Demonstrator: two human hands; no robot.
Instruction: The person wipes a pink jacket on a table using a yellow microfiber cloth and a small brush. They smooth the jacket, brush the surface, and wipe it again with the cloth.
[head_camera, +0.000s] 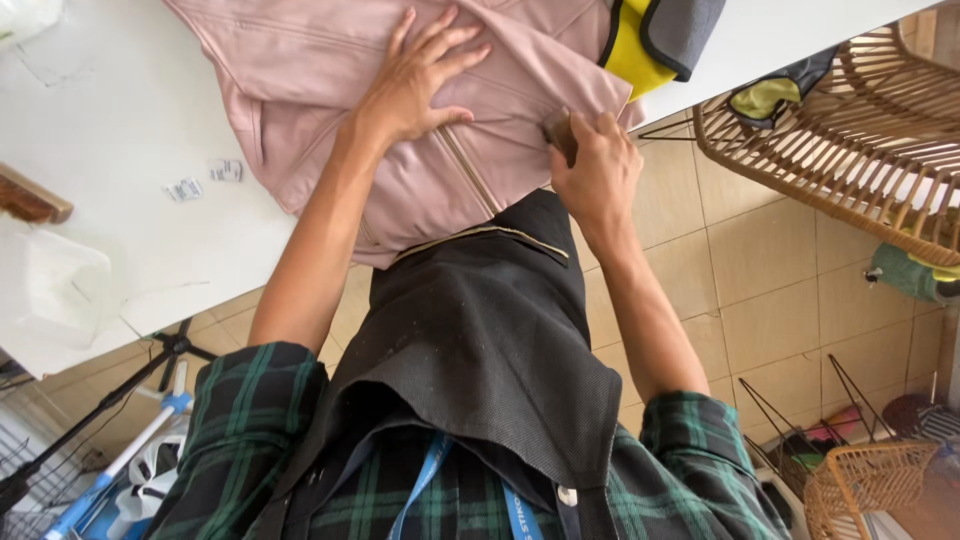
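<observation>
A pale pink zip-up jacket (330, 70) lies on a white table (120, 110), its lower part hanging over the near edge. My left hand (415, 80) rests flat on the jacket with the fingers spread, just left of the zip (465, 165). My right hand (595, 165) is closed around a small brown wooden-looking object (558, 132) held against the jacket's right side. What that object is I cannot tell.
A yellow and grey cloth (650, 35) lies at the table's far right. Two small tags (205, 180) and a white bag (50, 290) sit at left. A rattan chair (850, 120) stands at right over the tiled floor. A black apron (480, 330) hangs from my chest.
</observation>
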